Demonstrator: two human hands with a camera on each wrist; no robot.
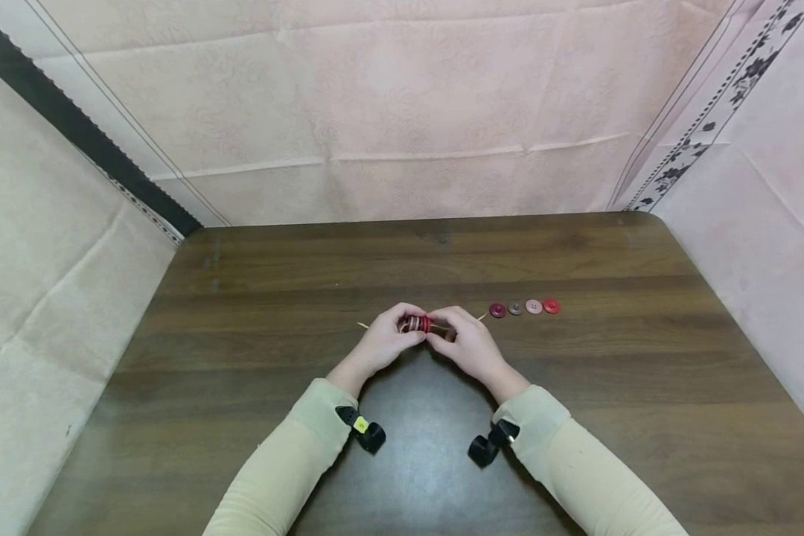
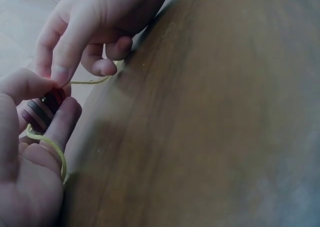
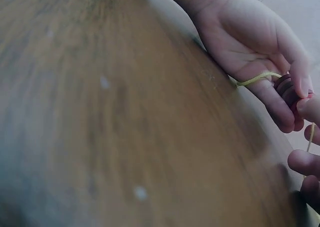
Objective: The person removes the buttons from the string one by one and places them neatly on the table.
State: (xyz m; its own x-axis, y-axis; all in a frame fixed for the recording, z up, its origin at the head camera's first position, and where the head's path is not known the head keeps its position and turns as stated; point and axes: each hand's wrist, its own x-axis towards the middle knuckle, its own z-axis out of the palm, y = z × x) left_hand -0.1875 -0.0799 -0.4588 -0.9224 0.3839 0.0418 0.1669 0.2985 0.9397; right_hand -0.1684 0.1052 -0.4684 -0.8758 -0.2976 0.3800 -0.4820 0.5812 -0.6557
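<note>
My left hand (image 1: 387, 335) grips a stack of buttons (image 1: 414, 324) between thumb and fingers. The stack shows dark red, grey, pale and red buttons side by side. A yellow string (image 2: 61, 157) comes out of the stack and runs across the left palm. With thumb and index finger, my right hand (image 1: 467, 344) pinches at the red end of the stack, its fingertips meeting the left ones. More string leaves that end and passes by the right hand's curled fingers. Fingers partly hide the stack in both wrist views.
To the right of the hands, a row of loose buttons lies on the wooden table (image 1: 295, 275): dark red (image 1: 497, 310), grey (image 1: 514, 307), pale pink (image 1: 534, 306) and red (image 1: 551, 305). Pale patterned cloth (image 1: 402, 104) hangs behind the table and along both sides.
</note>
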